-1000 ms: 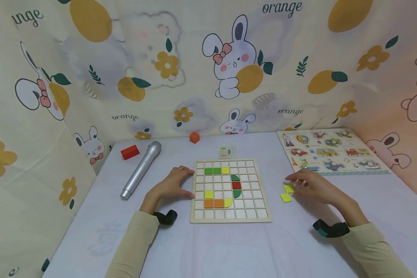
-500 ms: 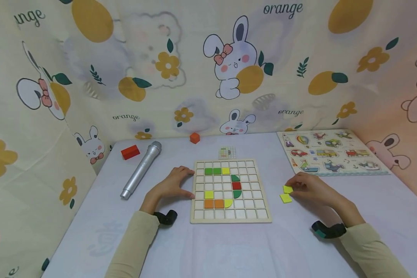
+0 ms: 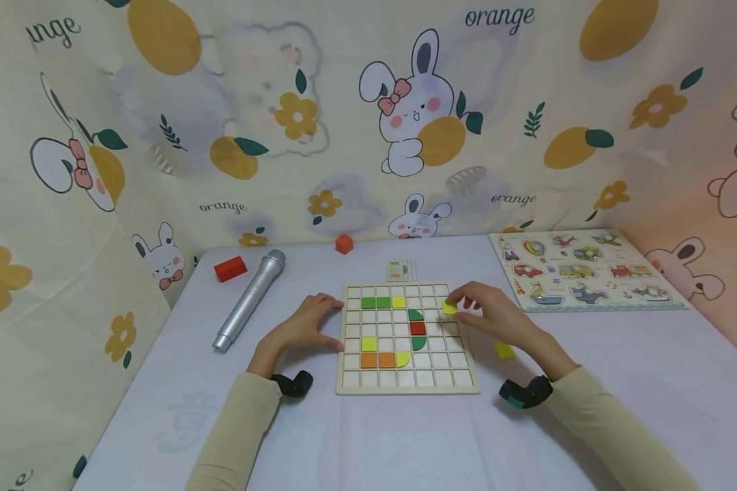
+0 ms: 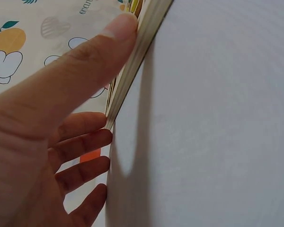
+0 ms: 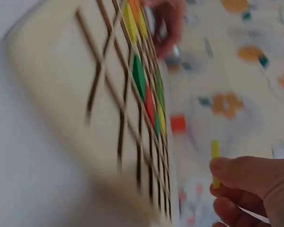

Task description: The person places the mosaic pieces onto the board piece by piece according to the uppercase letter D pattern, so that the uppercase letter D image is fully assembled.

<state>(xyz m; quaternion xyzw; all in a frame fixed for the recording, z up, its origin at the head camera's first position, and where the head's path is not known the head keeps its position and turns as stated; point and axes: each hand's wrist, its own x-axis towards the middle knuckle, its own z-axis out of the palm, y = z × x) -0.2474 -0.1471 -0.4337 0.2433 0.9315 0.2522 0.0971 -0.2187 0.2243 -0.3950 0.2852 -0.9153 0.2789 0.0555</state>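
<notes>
A wooden grid board [image 3: 408, 387] lies on the table, with green, yellow, red and orange tiles in some of its cells. At its left edge rests my left hand [image 3: 304, 324], thumb and fingertips against the frame; the left wrist view shows the thumb [image 4: 90, 61] on the rim and the fingers loosely spread. Between thumb and forefinger my right hand [image 3: 497, 317] pinches a yellow square tile [image 3: 450, 307], over the board's upper right edge. The right wrist view shows this tile edge-on [image 5: 215, 163]. A second yellow tile [image 3: 504, 350] lies on the table below the right hand.
A small printed pattern card [image 3: 402, 269] lies behind the board. To the left are a silver microphone [image 3: 250, 300] and a red block [image 3: 230, 269]. An orange-red block [image 3: 344, 243] stands at the back. A picture puzzle board [image 3: 589, 269] lies at the back right.
My right hand has picked up one of the two yellow tiles from the table and carried it left to the board. The left hand stays where it was.
</notes>
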